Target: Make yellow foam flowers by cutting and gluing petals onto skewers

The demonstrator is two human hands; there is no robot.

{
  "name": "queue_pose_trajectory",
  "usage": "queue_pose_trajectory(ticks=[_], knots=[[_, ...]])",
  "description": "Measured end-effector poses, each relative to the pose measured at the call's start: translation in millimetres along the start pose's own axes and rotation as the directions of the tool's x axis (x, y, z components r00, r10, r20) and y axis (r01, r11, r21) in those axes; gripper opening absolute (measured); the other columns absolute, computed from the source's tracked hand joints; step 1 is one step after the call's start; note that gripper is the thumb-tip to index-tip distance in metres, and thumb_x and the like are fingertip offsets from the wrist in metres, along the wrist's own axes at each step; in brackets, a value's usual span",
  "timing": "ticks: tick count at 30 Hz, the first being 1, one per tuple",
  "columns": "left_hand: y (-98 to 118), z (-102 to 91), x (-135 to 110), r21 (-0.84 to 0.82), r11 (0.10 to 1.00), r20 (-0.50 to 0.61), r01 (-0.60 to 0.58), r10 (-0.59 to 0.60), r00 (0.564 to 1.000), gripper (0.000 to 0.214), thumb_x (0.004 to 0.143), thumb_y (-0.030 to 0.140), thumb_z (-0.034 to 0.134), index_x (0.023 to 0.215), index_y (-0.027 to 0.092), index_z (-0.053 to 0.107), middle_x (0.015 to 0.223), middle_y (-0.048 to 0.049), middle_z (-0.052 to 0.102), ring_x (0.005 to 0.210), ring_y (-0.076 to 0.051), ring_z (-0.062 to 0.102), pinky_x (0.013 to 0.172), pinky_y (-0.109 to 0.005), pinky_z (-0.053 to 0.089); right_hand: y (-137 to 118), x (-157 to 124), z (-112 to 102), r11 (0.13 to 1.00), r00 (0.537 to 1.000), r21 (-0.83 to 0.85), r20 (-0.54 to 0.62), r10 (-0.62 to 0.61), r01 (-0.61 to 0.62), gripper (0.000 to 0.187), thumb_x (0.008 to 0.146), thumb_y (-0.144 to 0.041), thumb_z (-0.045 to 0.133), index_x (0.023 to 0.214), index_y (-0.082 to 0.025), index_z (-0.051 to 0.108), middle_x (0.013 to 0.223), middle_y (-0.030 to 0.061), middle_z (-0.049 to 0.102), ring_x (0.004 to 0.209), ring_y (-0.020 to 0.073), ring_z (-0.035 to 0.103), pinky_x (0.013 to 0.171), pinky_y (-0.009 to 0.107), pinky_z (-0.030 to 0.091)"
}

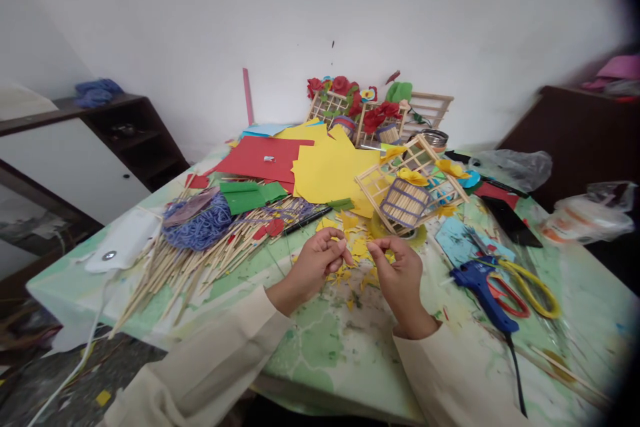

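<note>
My left hand point(320, 259) and my right hand point(397, 270) are raised a little above the table point(325, 340), close together, fingers curled in pinches. Between the fingertips there may be a tiny yellow piece, too small to name. Yellow paper scraps point(357, 250) lie scattered right under and beyond the hands. Just behind them leans a stick-built frame with a small basket and yellow paper flowers point(413, 187). Large yellow paper sheets point(330, 170) and a red sheet point(260, 157) lie further back.
A pile of bamboo sticks point(200, 260) and blue yarn point(200, 227) lie at left. A blue glue gun point(483, 287) and two scissors, yellow-handled point(533, 287) and red-handled point(510, 300), lie at right. Finished flower frames point(360, 110) stand against the wall. Plastic bags point(585, 217) sit far right.
</note>
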State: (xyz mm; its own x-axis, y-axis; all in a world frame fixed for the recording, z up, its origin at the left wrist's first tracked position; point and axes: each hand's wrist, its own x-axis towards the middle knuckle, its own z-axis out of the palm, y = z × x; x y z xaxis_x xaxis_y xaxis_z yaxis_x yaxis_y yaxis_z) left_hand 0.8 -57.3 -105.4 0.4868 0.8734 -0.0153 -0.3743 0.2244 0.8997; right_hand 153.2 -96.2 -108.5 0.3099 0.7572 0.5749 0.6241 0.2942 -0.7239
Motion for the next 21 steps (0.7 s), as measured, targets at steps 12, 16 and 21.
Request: queue_pose_trajectory(ticks=[12,16,21], knots=[[-11,-0.6,3,-0.049,0.991,-0.074,-0.127,0.123,0.990,0.027,0.058,0.033,0.080,0.067,0.015,0.062,0.063,-0.0011,0.067,0.058,-0.010,0.057,0.061,-0.024,0.043,1,-4,1,0.977,0.970,-0.061,0.150,-0.193,0.204,0.036,0.089,-0.031,0.043,0.055,-0.020,0.041,0.056,-0.0022,0.038,0.057,0.0137,0.040,0.056,0.028,0.028],[-9,-1.6,5,-0.033,0.989,-0.144,-0.143,0.137,0.980,0.030,0.052,0.032,0.082,0.065,0.015,0.062,0.058,0.0007,0.065,0.058,-0.011,0.060,0.064,-0.026,0.045,4,-4,2,0.962,0.964,-0.133,0.148,-0.219,0.239,0.038,0.089,-0.031,0.046,0.053,-0.020,0.039,0.054,-0.0024,0.038,0.056,0.0136,0.038,0.056,0.028,0.027],[-7,-2.6,7,-0.095,0.978,-0.160,-0.184,0.167,0.973,0.026,0.054,0.029,0.082,0.068,0.016,0.064,0.062,-0.0003,0.068,0.061,-0.011,0.061,0.066,-0.025,0.046,7,-3,4,0.955,0.969,-0.164,0.075,-0.236,0.246,0.029,0.089,-0.029,0.047,0.062,-0.020,0.048,0.061,0.0006,0.050,0.062,0.0158,0.046,0.060,0.029,0.033]])
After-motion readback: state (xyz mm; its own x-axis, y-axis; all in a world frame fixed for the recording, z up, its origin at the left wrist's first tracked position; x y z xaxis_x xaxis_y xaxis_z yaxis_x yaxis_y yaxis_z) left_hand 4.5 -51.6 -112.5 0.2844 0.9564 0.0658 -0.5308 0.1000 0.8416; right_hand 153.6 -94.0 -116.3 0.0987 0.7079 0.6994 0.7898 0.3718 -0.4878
